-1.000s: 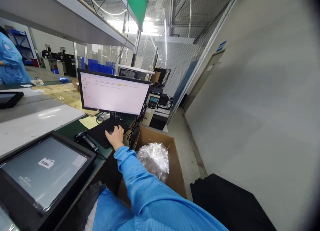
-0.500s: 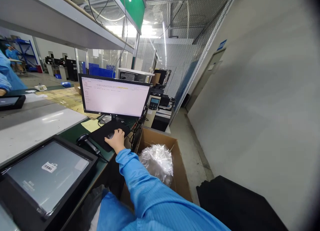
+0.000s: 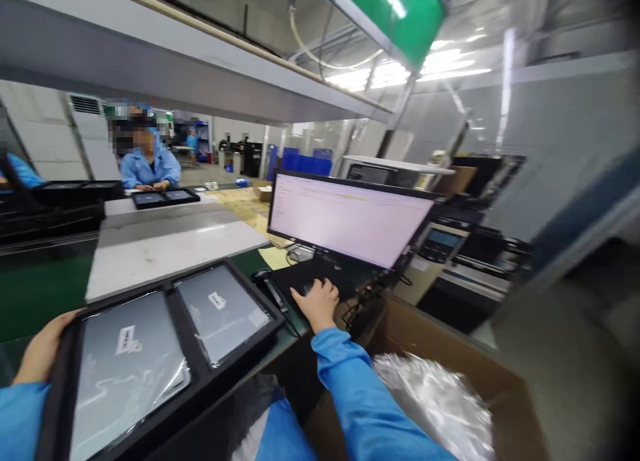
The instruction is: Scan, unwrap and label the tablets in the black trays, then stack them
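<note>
My right hand [image 3: 319, 306] rests over a dark computer mouse [image 3: 308, 288] on a black mouse pad [image 3: 289, 278], its fingers curled around it. At the far left, my left hand [image 3: 44, 349] grips the outer edge of a black tray [image 3: 189, 334]; some of its fingers are hidden behind the rim. Two film-wrapped flat grey devices lie in the tray, the left one [image 3: 120, 388] and the right one [image 3: 233, 314], each with a small white label. Between tray and mouse pad lies a black barcode scanner [image 3: 274, 291]. A lit monitor [image 3: 345, 218] stands behind the mouse.
To the right, a cardboard box [image 3: 515, 394] holds crumpled clear plastic [image 3: 440, 401]. A label printer [image 3: 440, 248] stands beyond it. Across the white bench top [image 3: 165, 244], a co-worker in blue [image 3: 150, 168] sits at another black tray [image 3: 165, 198]. A shelf [image 3: 200, 68] hangs overhead.
My view has swung left, so the monitor and box sit further right. My left hand and the whole two-device tray have come into view. My right hand stays on the mouse.
</note>
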